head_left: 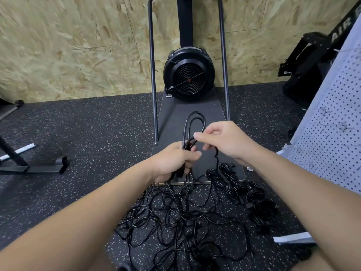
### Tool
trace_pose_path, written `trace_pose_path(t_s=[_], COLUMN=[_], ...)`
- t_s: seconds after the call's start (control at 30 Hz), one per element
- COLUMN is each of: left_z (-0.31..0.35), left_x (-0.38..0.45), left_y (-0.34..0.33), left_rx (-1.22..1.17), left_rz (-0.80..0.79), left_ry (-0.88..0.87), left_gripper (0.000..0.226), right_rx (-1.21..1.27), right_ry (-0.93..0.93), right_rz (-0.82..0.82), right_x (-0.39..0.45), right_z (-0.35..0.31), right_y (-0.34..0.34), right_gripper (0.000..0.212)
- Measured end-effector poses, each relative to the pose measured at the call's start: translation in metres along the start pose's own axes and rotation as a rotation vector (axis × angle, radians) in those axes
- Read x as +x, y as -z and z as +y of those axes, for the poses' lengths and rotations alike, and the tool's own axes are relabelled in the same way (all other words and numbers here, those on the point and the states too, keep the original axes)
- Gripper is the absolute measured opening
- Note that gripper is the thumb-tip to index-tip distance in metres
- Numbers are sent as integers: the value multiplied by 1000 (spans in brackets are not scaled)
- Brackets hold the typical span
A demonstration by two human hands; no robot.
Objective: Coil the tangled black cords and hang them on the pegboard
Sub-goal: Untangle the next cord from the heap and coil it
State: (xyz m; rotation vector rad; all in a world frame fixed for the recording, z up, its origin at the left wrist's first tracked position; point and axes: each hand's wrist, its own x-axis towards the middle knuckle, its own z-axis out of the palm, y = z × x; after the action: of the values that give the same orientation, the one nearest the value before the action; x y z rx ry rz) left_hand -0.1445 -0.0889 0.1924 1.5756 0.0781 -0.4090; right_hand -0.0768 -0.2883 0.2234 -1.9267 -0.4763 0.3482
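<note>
Below my hands, nearest me: the loose tangle (175, 216) of black cords on the speckled floor (82, 137). Strands cross and loop over each other; I cannot count how many cords are in it. That is the bulk of the work, and it is not coiled.

Below and to the right of my right hand: several bundled cords (244, 190) lying side by side on the floor, wound tight. I judge those as coiled and waiting to be hung.

Left hand (173, 163): fingers curled round a gathered coil (192, 130), gripping it at the waist. Its loops stand up above the fist; more cord hangs below into the tangle. Forearm reaches in from lower left.

Right hand (220, 141): just right of the left, almost touching. Thumb and curled fingers pinch a strand of the same cord beside the coil's neck; it trails down past my wrist toward the bundles. Looks like I am wrapping the tail round the waist, though motion blur leaves the exact turn unclear.

Right of my right arm: white pegboard (330, 133), leaning. I see no cords on the visible part, so the hanging looks undone.

Beyond both hands: dark platform (187, 108) of a fan machine (188, 73), against a chipboard wall (78, 45).
</note>
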Motion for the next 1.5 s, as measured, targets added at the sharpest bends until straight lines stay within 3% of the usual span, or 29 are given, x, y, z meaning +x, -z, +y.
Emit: trace_pose_path(t_s=[0.13,0.23,0.3,0.43,0.6,0.8,0.87,0.97,1.07,1.27,1.37,1.5], left_z=[1,1,-1,-7,-14,-20,-15,-7,-4,-3,-5,-9], left_x=[1,5,9,12,14,16,11,5,-2,-11,-9,-7], left_y=[3,10,19,27,4,-25,-30,-30,-37,-46,-40,-38], left_rx=[-161,-243,-251,-10,95,236,258,281,284,291,168,24], left_rz=[42,101,161,245,98,56,85,69,11,73,76,34], left_ry=[-67,-109,-121,-124,-163,-197,-181,-193,-212,-265,-229,-158], left_gripper=[32,31,32,32,47,46,47,29,33,48,39,25], right_rx=[-18,-78,27,241,186,281,263,146,-5,-220,-35,468], right_ry=[-21,-34,-24,46,230,89,62,62,139,261,199,66], right_rz=[-100,-84,-53,131,269,371,365,349,319,270,247,139], right_x=[-2,-1,1,6,3,5,4,6,6,4,8,12], right_z=[10,16,14,-4,-33,-30,-28,-25,-19,-23,-23,-21], right_y=[2,2,1,-8,-26,-28,-23,-17,-16,-2,1,-7], right_gripper=[22,26,27,36,35,33,40,47,37,23,20,13])
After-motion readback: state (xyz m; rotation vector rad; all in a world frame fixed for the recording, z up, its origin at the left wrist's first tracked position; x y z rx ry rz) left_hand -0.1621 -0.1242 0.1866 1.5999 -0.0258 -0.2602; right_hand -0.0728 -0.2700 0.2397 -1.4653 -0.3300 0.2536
